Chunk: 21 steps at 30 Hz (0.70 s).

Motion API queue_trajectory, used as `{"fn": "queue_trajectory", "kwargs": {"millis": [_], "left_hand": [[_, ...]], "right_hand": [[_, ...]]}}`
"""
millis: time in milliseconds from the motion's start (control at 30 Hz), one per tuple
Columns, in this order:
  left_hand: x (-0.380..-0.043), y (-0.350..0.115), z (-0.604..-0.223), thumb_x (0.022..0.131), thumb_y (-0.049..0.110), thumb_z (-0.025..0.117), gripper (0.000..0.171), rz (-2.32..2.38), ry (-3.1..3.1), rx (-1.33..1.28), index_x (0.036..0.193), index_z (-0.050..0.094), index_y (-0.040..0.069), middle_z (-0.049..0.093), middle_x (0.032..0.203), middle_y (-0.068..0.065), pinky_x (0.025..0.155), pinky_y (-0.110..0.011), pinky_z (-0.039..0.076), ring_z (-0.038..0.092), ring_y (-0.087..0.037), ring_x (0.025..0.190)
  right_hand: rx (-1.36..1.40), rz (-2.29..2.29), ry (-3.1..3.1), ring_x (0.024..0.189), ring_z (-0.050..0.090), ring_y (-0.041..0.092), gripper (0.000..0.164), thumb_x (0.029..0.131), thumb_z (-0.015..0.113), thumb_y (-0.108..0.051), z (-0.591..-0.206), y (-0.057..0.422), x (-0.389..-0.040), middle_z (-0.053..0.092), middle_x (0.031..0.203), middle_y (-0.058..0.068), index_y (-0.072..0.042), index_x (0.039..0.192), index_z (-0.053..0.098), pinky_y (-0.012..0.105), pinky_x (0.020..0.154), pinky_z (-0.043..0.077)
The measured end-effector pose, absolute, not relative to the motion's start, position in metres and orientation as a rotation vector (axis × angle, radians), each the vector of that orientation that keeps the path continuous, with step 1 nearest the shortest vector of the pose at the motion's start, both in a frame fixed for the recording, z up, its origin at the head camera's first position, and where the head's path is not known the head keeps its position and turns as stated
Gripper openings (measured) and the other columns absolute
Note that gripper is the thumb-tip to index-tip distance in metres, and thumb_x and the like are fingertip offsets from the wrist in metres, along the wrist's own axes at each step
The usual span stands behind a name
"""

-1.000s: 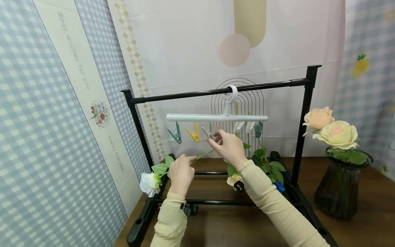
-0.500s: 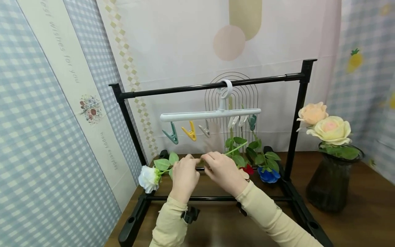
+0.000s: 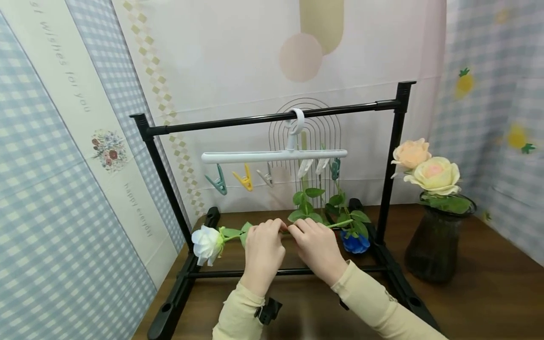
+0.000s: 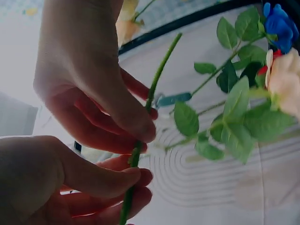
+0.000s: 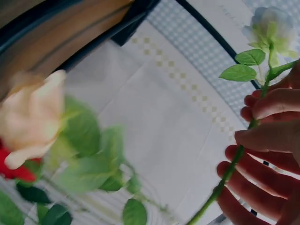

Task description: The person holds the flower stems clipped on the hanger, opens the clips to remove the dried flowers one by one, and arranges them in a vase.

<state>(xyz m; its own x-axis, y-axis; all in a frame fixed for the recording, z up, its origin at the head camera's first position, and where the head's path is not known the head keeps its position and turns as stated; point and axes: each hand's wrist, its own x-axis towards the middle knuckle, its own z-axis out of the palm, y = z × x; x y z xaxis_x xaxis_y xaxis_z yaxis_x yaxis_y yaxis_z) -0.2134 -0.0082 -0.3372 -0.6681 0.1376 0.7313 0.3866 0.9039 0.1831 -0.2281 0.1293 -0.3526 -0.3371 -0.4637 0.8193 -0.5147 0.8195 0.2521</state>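
Both hands pinch the green stem of a white rose point(image 3: 207, 244), held sideways below the hanger with its bloom to the left. My left hand point(image 3: 264, 250) grips the stem nearer the bloom. Close beside it, my right hand point(image 3: 316, 245) pinches the stem between thumb and fingers, as the left wrist view shows; the bare stem end point(image 4: 164, 61) sticks out beyond. Above hangs a white hanger point(image 3: 272, 156) with clips: a green clip point(image 3: 218, 180), a yellow clip point(image 3: 244, 178) and a grey clip point(image 3: 267, 175) at left carry nothing.
At the hanger's right, white and green clips hold flowers upside down, among them a blue rose point(image 3: 355, 242) and a peach rose point(image 4: 286, 82). A black rack point(image 3: 272, 117) carries the hanger. A dark vase point(image 3: 433, 250) with two roses stands on the wooden table point(image 3: 488, 302) at right.
My right hand has come down from the grey clip to the stem, next to my left hand. The rose has turned to lie more level, and the head view has shifted to the right.
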Motion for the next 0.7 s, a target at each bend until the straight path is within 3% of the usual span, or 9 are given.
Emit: {"fn": "queue_trajectory", "kwargs": {"millis": [167, 300, 433, 500, 633, 700], "left_hand": [[-0.211, 0.008, -0.344, 0.077, -0.003, 0.072, 0.021, -0.598, -2.073, -0.596, 0.091, 0.07, 0.013, 0.068, 0.089, -0.002, 0.08, -0.035, 0.051, 0.065, -0.019, 0.084], [-0.209, 0.015, -0.342, 0.078, -0.003, 0.07, 0.022, -0.874, -1.7, -1.054, 0.098, 0.069, 0.008, 0.067, 0.1, -0.006, 0.09, -0.031, 0.05, 0.063, -0.019, 0.097], [-0.209, 0.022, -0.337, 0.083, 0.001, 0.068, 0.014, -0.986, -1.551, -1.575, 0.096, 0.07, 0.008, 0.07, 0.091, -0.003, 0.088, -0.023, 0.05, 0.064, -0.011, 0.089], [-0.21, 0.029, -0.339, 0.088, 0.007, 0.067, 0.008, -0.952, -1.675, -1.759, 0.094, 0.071, 0.011, 0.071, 0.087, 0.002, 0.083, -0.014, 0.048, 0.063, -0.003, 0.083], [-0.216, 0.055, -0.354, 0.094, 0.021, 0.063, 0.009, -0.765, -2.059, -1.857, 0.093, 0.072, 0.019, 0.071, 0.087, 0.011, 0.076, -0.002, 0.042, 0.057, 0.01, 0.077], [-0.221, 0.071, -0.365, 0.096, 0.025, 0.061, 0.011, -0.68, -2.188, -1.822, 0.094, 0.072, 0.022, 0.071, 0.087, 0.014, 0.072, -0.001, 0.04, 0.054, 0.014, 0.074]], "right_hand": [[0.718, 0.046, -1.897, 0.076, 0.065, 0.016, 0.025, 0.067, 0.084, -0.004, -0.352, 0.154, -0.224, 0.068, 0.083, 0.001, -0.011, 0.087, 0.072, 0.029, 0.065, 0.054], [0.702, 0.056, -1.822, 0.076, 0.066, 0.019, 0.02, 0.071, 0.078, 0.001, -0.342, 0.178, -0.22, 0.07, 0.083, 0.004, -0.008, 0.087, 0.073, 0.033, 0.067, 0.055], [0.652, 0.073, -1.782, 0.075, 0.067, 0.022, 0.009, 0.086, 0.066, -0.004, -0.326, 0.203, -0.215, 0.072, 0.084, 0.006, -0.007, 0.089, 0.074, 0.036, 0.066, 0.055], [0.625, 0.077, -1.761, 0.073, 0.067, 0.022, 0.017, 0.095, 0.058, -0.01, -0.319, 0.213, -0.213, 0.072, 0.084, 0.007, -0.006, 0.09, 0.074, 0.037, 0.063, 0.055], [0.588, 0.073, -1.747, 0.071, 0.068, 0.023, 0.033, 0.102, 0.048, -0.02, -0.31, 0.231, -0.209, 0.072, 0.084, 0.009, -0.006, 0.09, 0.075, 0.037, 0.059, 0.055], [0.571, 0.07, -1.758, 0.071, 0.068, 0.023, 0.031, 0.101, 0.049, -0.02, -0.309, 0.238, -0.208, 0.072, 0.084, 0.009, -0.005, 0.09, 0.075, 0.037, 0.058, 0.055]]}}
